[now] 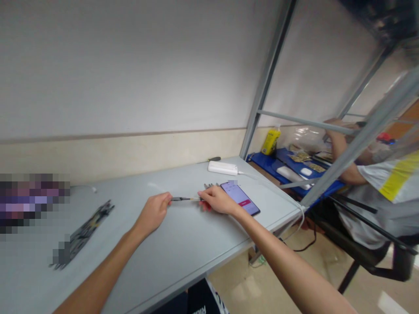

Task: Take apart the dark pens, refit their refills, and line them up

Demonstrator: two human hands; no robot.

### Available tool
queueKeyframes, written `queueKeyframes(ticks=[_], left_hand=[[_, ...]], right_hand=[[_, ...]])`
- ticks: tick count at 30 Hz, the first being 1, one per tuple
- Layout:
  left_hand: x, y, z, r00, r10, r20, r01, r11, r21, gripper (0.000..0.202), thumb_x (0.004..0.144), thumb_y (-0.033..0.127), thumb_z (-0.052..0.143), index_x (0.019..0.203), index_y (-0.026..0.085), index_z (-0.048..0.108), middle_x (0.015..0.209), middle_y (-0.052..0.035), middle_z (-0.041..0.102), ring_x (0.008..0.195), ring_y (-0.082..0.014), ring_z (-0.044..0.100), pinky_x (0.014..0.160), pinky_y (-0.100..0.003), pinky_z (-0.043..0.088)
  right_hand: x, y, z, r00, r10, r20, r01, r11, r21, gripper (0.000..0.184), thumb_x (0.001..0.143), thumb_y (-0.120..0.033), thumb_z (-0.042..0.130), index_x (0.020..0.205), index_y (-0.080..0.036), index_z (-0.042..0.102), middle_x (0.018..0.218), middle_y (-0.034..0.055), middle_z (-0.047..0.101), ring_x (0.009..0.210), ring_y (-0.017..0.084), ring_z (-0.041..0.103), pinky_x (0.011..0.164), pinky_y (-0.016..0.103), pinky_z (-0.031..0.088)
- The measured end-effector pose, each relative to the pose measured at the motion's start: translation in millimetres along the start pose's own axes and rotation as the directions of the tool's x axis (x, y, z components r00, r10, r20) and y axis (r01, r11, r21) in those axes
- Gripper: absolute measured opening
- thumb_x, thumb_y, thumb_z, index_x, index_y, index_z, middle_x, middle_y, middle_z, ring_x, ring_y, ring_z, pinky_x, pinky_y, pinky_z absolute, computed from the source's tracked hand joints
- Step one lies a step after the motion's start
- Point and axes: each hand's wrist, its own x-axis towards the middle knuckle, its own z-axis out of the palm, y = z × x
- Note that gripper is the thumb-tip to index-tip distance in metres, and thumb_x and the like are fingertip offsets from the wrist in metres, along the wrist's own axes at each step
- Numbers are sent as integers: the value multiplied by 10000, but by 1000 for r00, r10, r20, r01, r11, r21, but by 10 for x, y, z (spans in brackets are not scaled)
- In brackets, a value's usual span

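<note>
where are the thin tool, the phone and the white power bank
thin tool [182, 199], head view, middle of its dark shaft
phone [244, 200], head view, middle of its screen
white power bank [222, 168], head view, middle of its top

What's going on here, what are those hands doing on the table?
A thin tool is held over the grey table: the left hand pinches one end, the right hand closes on the other. A phone with a lit screen lies beside the right hand, and a white power bank sits behind it. Another person works at a blue mat to the right.
</note>
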Motion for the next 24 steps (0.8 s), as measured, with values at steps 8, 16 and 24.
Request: queueKeyframes(ticks=[8,16,24], left_hand=[[10,11,-48,999,-12,-33,12,1000,-2,362,864,362,255,590,213,440,531,3,528,535,-158,488,579,-265,373],[10,-8,-39,1000,-26,-7,26,999,-34,364,867,379,262,595,209,433,526,17,479,537,-151,459,574,-259,340],[10,-28,-28,994,-107,21,109,981,-158,412,854,465,271,556,209,392,493,33,412,499,-137,406,513,-250,294]], right_hand=[[-19,-48,-29,988,-60,-142,66,997,39,254,763,-336,632,918,-136,618,784,15,641,561,72,533,536,179,388],[-41,-49,-15,989,-40,-139,45,998,38,161,787,-266,590,815,-120,651,649,0,615,557,86,512,555,196,386],[-69,93,-112,920,-161,-358,187,982,39,141,698,-192,645,828,-140,650,836,43,661,705,127,560,652,237,425]])
